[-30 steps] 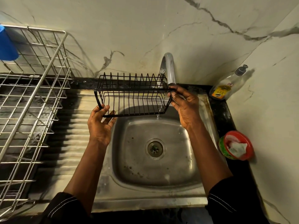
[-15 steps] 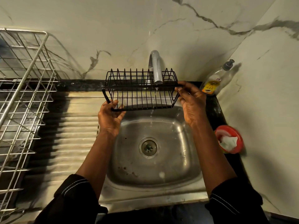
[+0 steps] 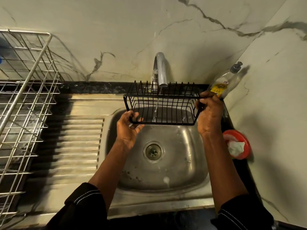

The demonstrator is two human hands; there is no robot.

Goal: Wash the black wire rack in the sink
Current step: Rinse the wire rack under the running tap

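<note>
Rack: the black wire rack (image 3: 172, 97) is held level above the sink (image 3: 182, 146), under the tap (image 3: 160, 68)
Water: the stream (image 3: 156, 110) is passed through the rack's middle bars
Left hand (image 3: 127, 130): fingers are curled round the lower left corner
Right hand (image 3: 210, 113): fingers are clamped on the right end
Change: the rack has been shifted rightward since half a second ago, when the spout was seen nearer its right end
Writing: a yellow label is carried by the soap bottle (image 3: 222, 82); its lettering cannot be read
Right of sink: a red dish (image 3: 245, 143) with something white in it
Left: a steel wire basket (image 3: 25, 97)
</note>
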